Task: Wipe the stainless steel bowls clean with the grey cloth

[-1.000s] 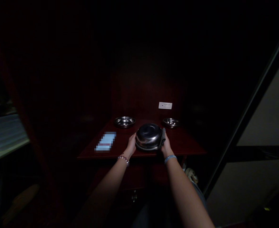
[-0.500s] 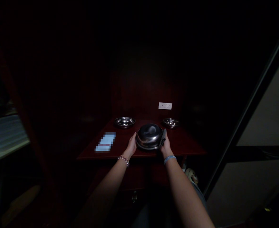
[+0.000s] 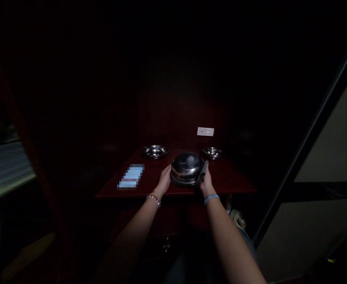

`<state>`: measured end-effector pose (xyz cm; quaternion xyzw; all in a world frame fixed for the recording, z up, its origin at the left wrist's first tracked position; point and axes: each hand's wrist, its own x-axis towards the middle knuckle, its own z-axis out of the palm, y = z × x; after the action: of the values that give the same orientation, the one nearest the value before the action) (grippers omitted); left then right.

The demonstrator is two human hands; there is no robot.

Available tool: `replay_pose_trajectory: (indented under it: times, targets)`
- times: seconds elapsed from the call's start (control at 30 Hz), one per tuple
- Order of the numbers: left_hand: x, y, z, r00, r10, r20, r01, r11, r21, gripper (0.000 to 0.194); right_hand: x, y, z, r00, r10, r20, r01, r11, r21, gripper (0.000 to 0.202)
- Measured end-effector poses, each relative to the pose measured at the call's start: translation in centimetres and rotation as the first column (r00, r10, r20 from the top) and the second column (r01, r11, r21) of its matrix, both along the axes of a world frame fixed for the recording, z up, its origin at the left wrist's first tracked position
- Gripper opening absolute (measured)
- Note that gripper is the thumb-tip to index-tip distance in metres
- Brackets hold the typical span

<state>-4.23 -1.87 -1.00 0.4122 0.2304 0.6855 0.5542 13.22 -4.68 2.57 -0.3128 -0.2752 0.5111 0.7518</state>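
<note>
A shiny steel bowl [image 3: 187, 166], bottom side up, is held between my two hands above the front of the dark red shelf [image 3: 226, 185]. My left hand [image 3: 164, 180] grips its left rim, thumb along the side. On the right, my right hand [image 3: 206, 179] closes on the rim with a dark grey cloth [image 3: 202, 173] pressed between palm and steel. The fingertips under the bowl are hidden. Farther back, one steel bowl [image 3: 155, 152] sits upright at the left and a smaller steel bowl [image 3: 211, 153] at the right.
A blurred-out pale rectangle [image 3: 131, 176] lies at the shelf's left front. On the back wall is a white socket panel [image 3: 205, 131]. Below the shelf, a drawer knob [image 3: 166, 244] and a light-coloured shoe [image 3: 237, 218] show. Dark walls flank both sides.
The upside-down bowl has turned and tilted slightly between my hands, moving a little up and right. The cloth stays at its right side, and the other bowls have not moved.
</note>
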Motion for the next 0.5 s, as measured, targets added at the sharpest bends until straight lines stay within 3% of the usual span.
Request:
replay_pose_trajectory:
  times: [0.17, 0.37, 0.5]
  targets:
    - [0.0, 0.2, 0.1, 0.997, 0.071, -0.012, -0.071, 0.997, 0.011, 0.046, 0.0, -0.6, 0.6, 0.995, -0.097, -0.014, 0.093, 0.977, -0.190, 0.035]
    - [-0.1, 0.1, 0.2, 0.996, 0.075, -0.040, -0.075, 0.997, -0.006, 0.039, 0.6, -0.1, 0.3, 0.990, -0.138, 0.005, 0.134, 0.951, -0.280, 0.034]
    - [-0.1, 0.0, 0.3, 0.996, 0.066, -0.057, -0.067, 0.998, -0.011, 0.039, 0.9, 0.5, -0.4, 0.993, -0.110, -0.049, 0.092, 0.954, -0.286, 0.033]
